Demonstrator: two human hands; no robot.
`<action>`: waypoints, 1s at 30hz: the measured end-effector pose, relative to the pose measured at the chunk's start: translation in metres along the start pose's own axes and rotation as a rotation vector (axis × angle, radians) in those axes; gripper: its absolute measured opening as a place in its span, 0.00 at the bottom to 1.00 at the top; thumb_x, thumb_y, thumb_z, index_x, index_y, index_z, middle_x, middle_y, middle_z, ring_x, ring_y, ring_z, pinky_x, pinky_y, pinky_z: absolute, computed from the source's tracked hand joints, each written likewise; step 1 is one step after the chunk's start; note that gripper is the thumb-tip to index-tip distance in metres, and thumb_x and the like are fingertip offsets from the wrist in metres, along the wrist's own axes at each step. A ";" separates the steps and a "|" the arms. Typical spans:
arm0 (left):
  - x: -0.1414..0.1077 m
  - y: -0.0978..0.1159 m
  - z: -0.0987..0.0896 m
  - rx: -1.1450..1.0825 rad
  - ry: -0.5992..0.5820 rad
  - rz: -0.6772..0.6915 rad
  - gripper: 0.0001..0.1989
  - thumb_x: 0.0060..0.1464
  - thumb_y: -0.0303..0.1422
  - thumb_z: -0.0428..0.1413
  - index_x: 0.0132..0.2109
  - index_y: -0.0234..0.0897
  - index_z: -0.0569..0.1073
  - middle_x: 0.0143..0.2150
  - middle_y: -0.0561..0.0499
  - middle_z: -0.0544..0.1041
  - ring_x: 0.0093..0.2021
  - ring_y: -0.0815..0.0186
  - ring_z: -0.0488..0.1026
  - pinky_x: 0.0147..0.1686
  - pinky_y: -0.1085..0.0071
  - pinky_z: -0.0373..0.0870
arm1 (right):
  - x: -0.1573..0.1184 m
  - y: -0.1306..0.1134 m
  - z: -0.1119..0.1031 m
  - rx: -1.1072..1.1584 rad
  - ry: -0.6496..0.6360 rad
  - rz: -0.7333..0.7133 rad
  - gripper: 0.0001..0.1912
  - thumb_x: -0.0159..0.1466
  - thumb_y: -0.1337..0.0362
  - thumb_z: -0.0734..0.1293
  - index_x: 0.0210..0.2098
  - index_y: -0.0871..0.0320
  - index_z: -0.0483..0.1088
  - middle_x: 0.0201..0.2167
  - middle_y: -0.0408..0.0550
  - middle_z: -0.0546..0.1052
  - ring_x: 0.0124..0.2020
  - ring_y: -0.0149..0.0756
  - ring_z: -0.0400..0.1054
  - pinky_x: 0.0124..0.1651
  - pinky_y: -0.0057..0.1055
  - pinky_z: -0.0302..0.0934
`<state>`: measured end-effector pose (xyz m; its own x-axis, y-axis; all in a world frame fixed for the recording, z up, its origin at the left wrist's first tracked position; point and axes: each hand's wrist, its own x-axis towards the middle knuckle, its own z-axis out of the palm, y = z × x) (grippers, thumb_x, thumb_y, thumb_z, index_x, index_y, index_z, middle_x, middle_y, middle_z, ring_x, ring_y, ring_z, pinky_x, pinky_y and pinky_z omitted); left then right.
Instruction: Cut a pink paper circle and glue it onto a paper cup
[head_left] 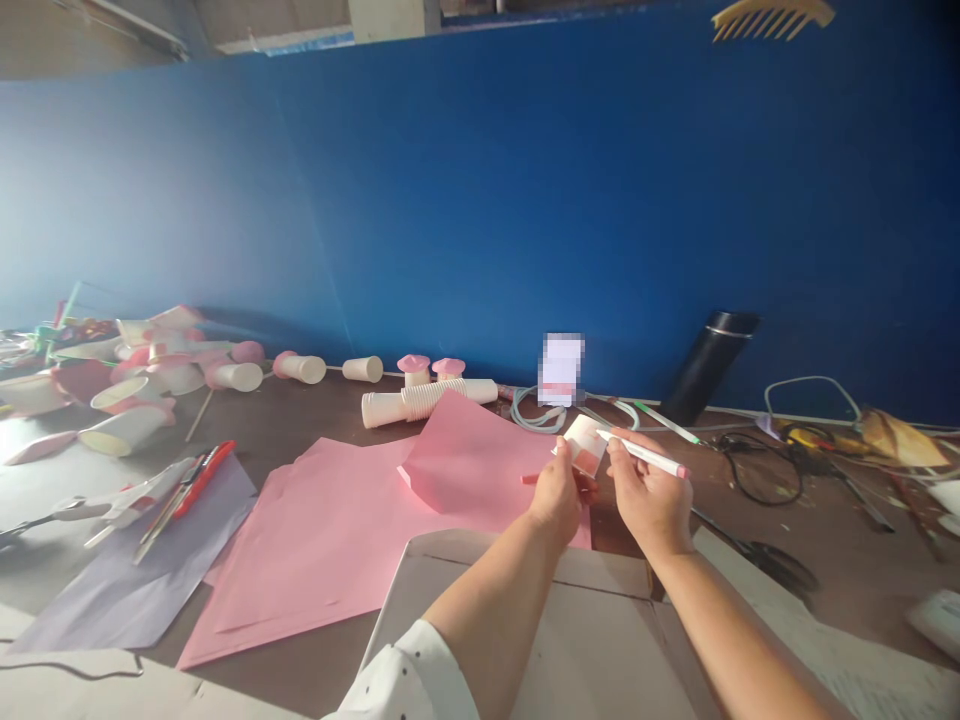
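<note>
A small white paper cup [585,440] with a pinkish-red patch on its side is held in my left hand [559,495], whose fingers close round it. A red stick-like piece [530,479], perhaps a pen or its cap, also shows at that hand. My right hand [654,500] pinches a white marker [652,458] with a pink end, its tip close to the cup. Whether the tip touches the cup cannot be made out. Below and to the left of the hands lie large pink paper sheets [337,530].
A stack of paper cups [435,400] lies behind the sheets. Pink and white cup pieces [127,400] crowd the left. Scissors and a red-handled cutter [204,480] rest on purple paper [142,590]. A black bottle [709,368] and cables [765,470] stand or lie right.
</note>
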<state>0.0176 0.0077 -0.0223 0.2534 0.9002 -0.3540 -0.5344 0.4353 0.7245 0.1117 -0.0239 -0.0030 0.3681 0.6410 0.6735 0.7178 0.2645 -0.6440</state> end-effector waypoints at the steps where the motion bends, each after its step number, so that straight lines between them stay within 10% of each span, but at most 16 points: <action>1: 0.000 0.000 0.000 0.001 0.000 0.000 0.27 0.59 0.54 0.45 0.28 0.34 0.66 0.17 0.51 0.64 0.21 0.68 0.61 0.27 0.70 0.58 | 0.000 0.000 0.000 0.000 0.000 -0.003 0.18 0.64 0.53 0.64 0.43 0.60 0.75 0.29 0.53 0.80 0.27 0.40 0.75 0.32 0.34 0.68; 30: -0.003 0.004 0.002 -0.040 -0.004 -0.022 0.25 0.62 0.50 0.44 0.28 0.34 0.66 0.17 0.52 0.63 0.20 0.69 0.60 0.26 0.71 0.57 | 0.000 0.000 0.001 -0.004 -0.010 -0.001 0.16 0.63 0.53 0.64 0.41 0.59 0.75 0.31 0.54 0.81 0.28 0.41 0.75 0.34 0.33 0.67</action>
<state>0.0162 0.0064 -0.0171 0.2684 0.8907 -0.3668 -0.5607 0.4541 0.6924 0.1111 -0.0231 -0.0034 0.3615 0.6479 0.6704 0.7204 0.2623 -0.6420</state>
